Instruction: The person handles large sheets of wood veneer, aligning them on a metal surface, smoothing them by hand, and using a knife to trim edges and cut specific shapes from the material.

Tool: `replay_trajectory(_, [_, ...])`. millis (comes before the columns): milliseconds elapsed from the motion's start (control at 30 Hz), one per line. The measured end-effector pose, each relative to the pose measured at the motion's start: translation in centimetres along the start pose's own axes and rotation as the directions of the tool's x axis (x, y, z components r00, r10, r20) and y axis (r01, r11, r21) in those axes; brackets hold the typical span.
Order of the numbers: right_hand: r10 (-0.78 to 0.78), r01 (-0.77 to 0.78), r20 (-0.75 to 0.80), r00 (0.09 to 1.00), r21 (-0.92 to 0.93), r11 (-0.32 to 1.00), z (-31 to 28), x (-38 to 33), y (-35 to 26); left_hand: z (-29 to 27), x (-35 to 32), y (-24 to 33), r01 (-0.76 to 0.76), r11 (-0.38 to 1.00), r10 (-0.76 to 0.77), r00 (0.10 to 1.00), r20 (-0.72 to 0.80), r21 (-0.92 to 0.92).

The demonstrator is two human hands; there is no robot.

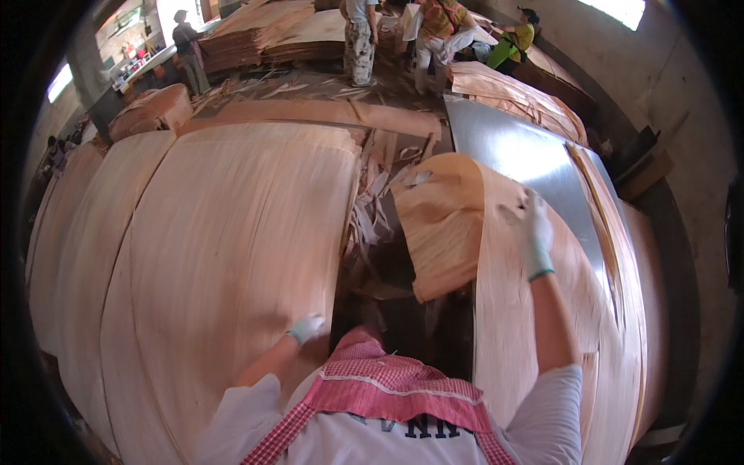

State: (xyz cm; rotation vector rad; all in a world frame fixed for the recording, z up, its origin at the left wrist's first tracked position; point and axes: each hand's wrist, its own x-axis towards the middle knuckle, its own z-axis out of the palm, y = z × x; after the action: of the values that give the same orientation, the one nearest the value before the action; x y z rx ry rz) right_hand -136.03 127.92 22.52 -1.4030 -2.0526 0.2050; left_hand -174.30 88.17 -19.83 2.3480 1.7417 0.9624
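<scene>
My right hand (536, 236), in a white glove with a teal cuff, is at a thin wood veneer sheet (504, 294) on the right. Its fingers look spread and the thumb stands apart. The sheet's left end bends over into a loose curled flap (442, 232) with a ragged edge, hanging above the gap between the stacks. My left hand (308, 328), gloved the same way, is low at the right edge of a wide veneer stack (232, 225). Its fingers are small and blurred, so their pose is unclear.
A smooth grey metal-like surface (511, 147) lies beyond the right sheet. Torn veneer strips (372, 209) litter the gap ahead of me. A rolled veneer bundle (151, 110) sits back left, with more stacks (287, 35) behind. Several people (361, 43) stand at the far end.
</scene>
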Motion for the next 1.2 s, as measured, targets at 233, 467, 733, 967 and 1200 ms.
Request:
replay_trajectory(233, [0.170, 0.044, 0.250, 0.953, -0.670, 0.741, 10.6, 10.2, 5.5, 4.3, 39.8, 2.0, 0.808, 0.068, -0.170, 0.587, 0.791, -0.585])
replay_trajectory(467, [0.012, 0.095, 0.154, 0.988, -0.665, 0.741, -2.2, 11.2, 4.2, 8.0, 52.1, 5.2, 0.887, 0.271, 0.367, 0.264, 0.892, -0.374])
replay_trajectory(733, [-0.098, 0.037, -0.067, 0.993, -0.613, 0.790, -13.2, 11.6, 1.3, 15.1, 61.5, 2.1, 0.862, -0.283, 0.022, 0.444, 0.896, -0.421])
replay_trajectory(967, [0.135, -0.272, -0.300, 0.944, -0.480, 0.834, -15.9, 9.3, -1.2, 15.2, 73.2, 1.3, 0.826, -0.096, -0.032, 0.554, 0.832, -0.555])
replay_trajectory(1200, [0.157, -0.279, -0.246, 0.956, -0.614, 0.738, -14.5, 11.6, -4.0, 15.3, 83.5, 1.8, 0.618, 0.476, 0.038, 0.697, 0.716, -0.626])
